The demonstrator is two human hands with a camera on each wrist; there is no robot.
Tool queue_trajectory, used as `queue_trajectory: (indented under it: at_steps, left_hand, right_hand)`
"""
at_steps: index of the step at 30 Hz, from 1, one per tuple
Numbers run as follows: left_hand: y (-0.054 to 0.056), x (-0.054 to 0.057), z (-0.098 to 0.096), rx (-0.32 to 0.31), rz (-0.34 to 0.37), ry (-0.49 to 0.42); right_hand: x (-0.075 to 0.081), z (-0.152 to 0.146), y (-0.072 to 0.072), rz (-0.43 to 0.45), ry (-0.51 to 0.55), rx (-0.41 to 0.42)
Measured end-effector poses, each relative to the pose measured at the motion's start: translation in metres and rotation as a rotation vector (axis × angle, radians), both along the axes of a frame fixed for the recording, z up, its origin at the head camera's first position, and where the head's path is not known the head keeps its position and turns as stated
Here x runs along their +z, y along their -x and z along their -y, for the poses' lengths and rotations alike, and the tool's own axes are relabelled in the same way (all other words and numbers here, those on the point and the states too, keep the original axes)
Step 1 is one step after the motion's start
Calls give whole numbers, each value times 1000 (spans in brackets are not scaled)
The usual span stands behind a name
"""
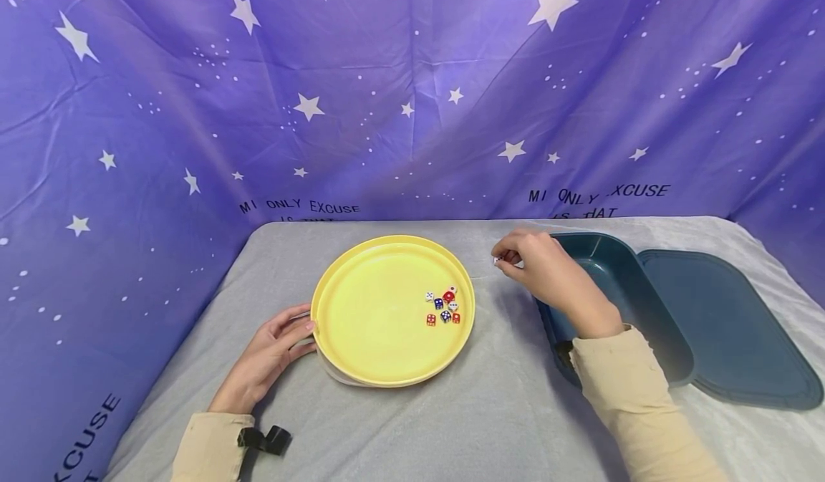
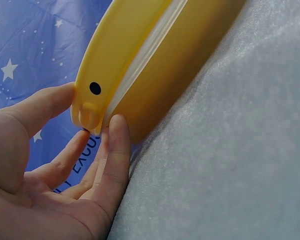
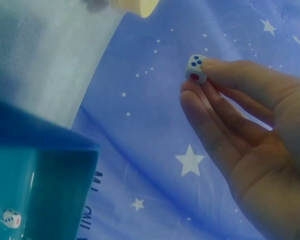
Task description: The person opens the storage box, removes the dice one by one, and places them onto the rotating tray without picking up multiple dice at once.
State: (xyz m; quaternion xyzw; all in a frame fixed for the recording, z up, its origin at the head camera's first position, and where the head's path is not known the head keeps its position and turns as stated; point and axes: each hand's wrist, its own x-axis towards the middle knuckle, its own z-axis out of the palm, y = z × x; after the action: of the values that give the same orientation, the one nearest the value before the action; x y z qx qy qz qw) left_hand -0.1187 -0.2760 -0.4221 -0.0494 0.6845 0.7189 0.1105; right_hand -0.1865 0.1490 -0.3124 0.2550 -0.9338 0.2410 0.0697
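Note:
My left hand (image 1: pixel 273 357) holds the left edge of a round yellow container (image 1: pixel 370 310), thumb at its upper rim and fingers below. The left wrist view shows the thumb and fingers around a small tab (image 2: pixel 88 116) beside a black dot. Several small dice lie in a cluster on the container's right side, among them a blue die (image 1: pixel 445 316), a red die (image 1: pixel 431 319) and a white die (image 1: pixel 430 296). Between thumb and fingertips, my right hand (image 1: pixel 548 271) pinches another white die (image 3: pixel 195 69), raised between the yellow container and a dark teal box (image 1: pixel 664 324).
One white die with dots (image 3: pixel 12 218) lies inside the teal box. A flat dark teal lid (image 1: pixel 728 331) lies to the box's right. Grey cloth (image 1: pixel 503 410) covers the table, and a purple star-printed curtain (image 1: pixel 387 145) hangs behind it.

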Motion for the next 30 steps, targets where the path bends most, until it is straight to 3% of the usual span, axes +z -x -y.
queue_trajectory:
  at_steps: [13,30]
  left_hand:
    - [0,-1,0,0,-7,-18]
    - [0,-2,1,-3,-16,-8]
  right_hand:
    - [-9,12,-3,33,1,9]
    - [-25,35,-5,-18,-14,83]
